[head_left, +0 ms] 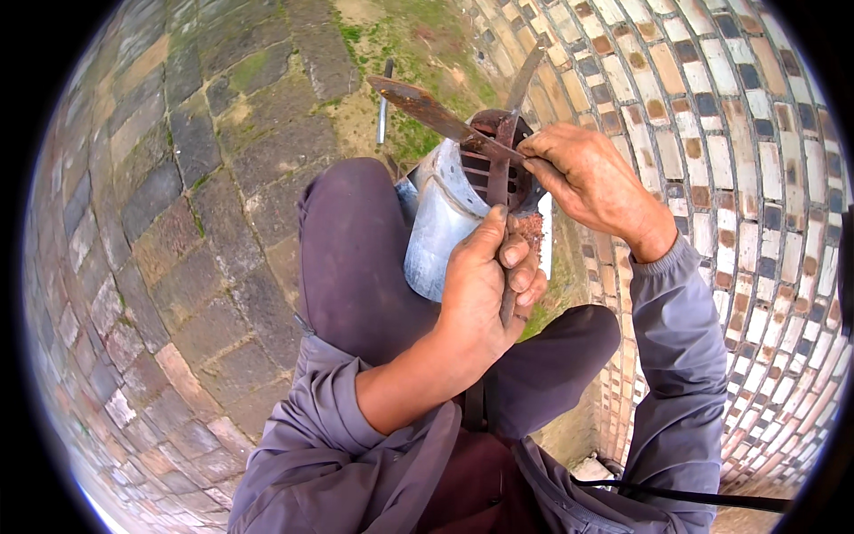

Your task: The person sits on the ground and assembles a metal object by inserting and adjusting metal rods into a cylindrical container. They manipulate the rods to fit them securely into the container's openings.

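My left hand [494, 276] is wrapped round the near end of a long, narrow rusty metal strip [525, 78], which points away from me. A second flat rusty metal blade [425, 109] crosses over it, its broad end toward the left. The end of that blade is pinched between thumb and fingers of my right hand [587, 178]. Both pieces lie above a grey sheet-metal cylinder [436, 236] between my knees. Inside its mouth sits a rusty slotted grate [475, 169], partly hidden by the strips and my hands.
Beyond my left knee, a short metal rod [382, 111] with a dark end lies on the ground. Stone paving [213, 205] spreads to the left, with mossy soil [418, 53] ahead. A brick wall [712, 116] rises close on the right. A black cord [685, 494] crosses my right sleeve.
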`<state>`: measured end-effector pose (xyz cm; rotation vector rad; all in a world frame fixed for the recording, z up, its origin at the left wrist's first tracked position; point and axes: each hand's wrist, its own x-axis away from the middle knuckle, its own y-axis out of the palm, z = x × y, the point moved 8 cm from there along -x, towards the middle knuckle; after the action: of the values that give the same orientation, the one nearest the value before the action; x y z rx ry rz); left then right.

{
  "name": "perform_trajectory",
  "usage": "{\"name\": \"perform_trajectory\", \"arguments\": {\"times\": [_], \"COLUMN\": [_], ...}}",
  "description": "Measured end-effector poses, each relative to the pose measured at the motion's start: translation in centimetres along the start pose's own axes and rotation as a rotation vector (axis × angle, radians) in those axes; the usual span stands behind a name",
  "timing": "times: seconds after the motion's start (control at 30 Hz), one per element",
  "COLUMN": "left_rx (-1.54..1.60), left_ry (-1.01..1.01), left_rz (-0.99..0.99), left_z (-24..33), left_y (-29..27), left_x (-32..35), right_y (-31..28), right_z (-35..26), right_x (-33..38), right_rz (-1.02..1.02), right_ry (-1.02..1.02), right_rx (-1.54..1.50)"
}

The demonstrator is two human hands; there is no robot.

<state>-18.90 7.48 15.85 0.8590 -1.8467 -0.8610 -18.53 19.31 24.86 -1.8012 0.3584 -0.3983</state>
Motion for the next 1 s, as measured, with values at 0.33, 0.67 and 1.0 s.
{"name": "perform_trajectory", "arguments": {"times": [0.33, 0.67, 1.0], "left_rx": [-0.130, -0.273, -0.224], "left_ry": [0.018, 0.133, -0.068], "left_rz": [0.005, 0.113, -0.008], "left_z": [0.8, 0.8, 0.7], "left_y": [-0.2, 0.1, 0.3], "left_x": [0.1, 0.0, 0.3], "right_y": [0.1, 0.8, 0.8], "right_z": [-0.3, 0.6, 0.1], "right_x": [0.5, 0.9, 1.0], "right_rz": [0.114, 0.144, 0.248], "right_ry": [-0.019, 0.006, -0.083], "right_rx": [0.021, 0.057, 0.058]}}
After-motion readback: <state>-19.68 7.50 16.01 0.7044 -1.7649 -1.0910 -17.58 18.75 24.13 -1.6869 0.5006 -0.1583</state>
